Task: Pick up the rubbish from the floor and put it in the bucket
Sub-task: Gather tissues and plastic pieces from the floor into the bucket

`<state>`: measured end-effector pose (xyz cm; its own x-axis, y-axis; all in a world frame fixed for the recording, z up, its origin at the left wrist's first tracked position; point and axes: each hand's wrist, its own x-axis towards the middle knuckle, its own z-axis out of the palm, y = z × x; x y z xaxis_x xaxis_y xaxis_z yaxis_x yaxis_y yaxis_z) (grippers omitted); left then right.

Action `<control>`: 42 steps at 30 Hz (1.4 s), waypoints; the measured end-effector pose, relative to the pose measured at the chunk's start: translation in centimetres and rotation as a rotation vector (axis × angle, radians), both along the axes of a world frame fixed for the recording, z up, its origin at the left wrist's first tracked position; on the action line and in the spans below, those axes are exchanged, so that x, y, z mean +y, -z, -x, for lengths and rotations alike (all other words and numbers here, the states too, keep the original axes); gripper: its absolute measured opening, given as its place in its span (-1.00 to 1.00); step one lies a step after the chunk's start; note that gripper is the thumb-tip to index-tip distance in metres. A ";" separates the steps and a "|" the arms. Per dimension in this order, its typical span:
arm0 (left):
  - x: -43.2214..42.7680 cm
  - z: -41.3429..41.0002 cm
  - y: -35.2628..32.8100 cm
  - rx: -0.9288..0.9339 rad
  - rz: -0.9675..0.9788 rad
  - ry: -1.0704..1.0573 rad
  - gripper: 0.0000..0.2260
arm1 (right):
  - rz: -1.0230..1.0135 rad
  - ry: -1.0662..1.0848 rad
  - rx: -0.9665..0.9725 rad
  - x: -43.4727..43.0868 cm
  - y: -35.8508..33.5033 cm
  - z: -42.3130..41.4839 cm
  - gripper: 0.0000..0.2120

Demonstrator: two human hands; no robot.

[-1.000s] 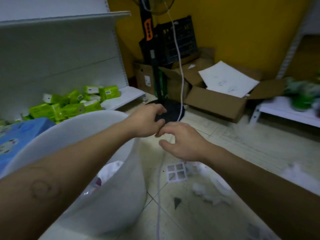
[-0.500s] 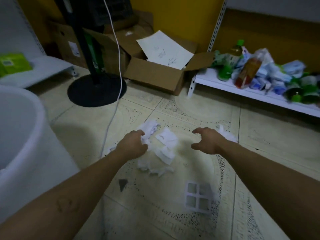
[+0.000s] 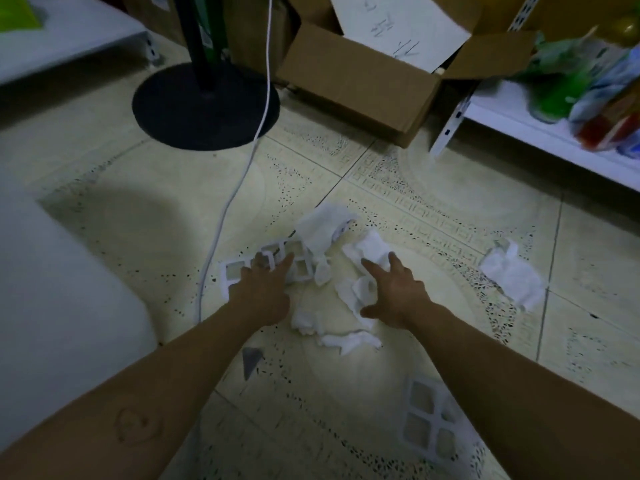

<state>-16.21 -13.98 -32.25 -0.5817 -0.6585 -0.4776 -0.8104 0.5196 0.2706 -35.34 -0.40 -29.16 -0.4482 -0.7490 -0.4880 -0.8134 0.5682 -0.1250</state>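
1. Two bare hands are stretching down side by side toward the tiled floor (image 3: 138, 209), over a scatter of white rubbish.
2. Left hand (image 3: 261, 289) is lying with its fingers straight across a white plastic grid piece (image 3: 232, 271), resting on it and gripping nothing.
3. Right hand (image 3: 398, 294) is spreading its fingers loosely over crumpled paper scraps (image 3: 360, 292). Whether the fingertips are touching them or just above them cannot be told, and nothing is being held.
4. More rubbish is lying around the hands:
   - a larger paper wad (image 3: 323, 226) just beyond the left fingers;
   - a second wad (image 3: 370, 249) at the right fingertips;
   - a torn strip (image 3: 349, 341) between the two forearms;
   - a lone wad (image 3: 512, 278) well apart, off to the right.
5. Another grid piece (image 3: 427, 427) is lying partly hidden by the right forearm, and a small grey triangular scrap (image 3: 251, 358) is lying beside the left forearm.
6. A white bucket (image 3: 52, 289) is standing at the left edge beside the left arm, blurred, with its inside out of view.
7. Farther back, a black round fan base (image 3: 206, 105) is sitting on the floor with a white cable (image 3: 239, 181) trailing past it. A cardboard box (image 3: 356, 84) is holding a white sheet (image 3: 398, 26). To the right, a white shelf (image 3: 540, 133) is carrying blurred packets (image 3: 561, 88).
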 end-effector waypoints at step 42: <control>2.7 -4.8 -14.1 0.437 0.278 -0.115 -0.82 | 0.277 0.069 -0.393 1.9 -11.1 -1.6 -0.85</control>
<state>-11.41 -11.32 -18.12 -0.6038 -0.7971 -0.0045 -0.7088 0.5343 0.4605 -33.71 1.47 -18.01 -0.3232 -0.8497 -0.4165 -0.6359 0.5210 -0.5694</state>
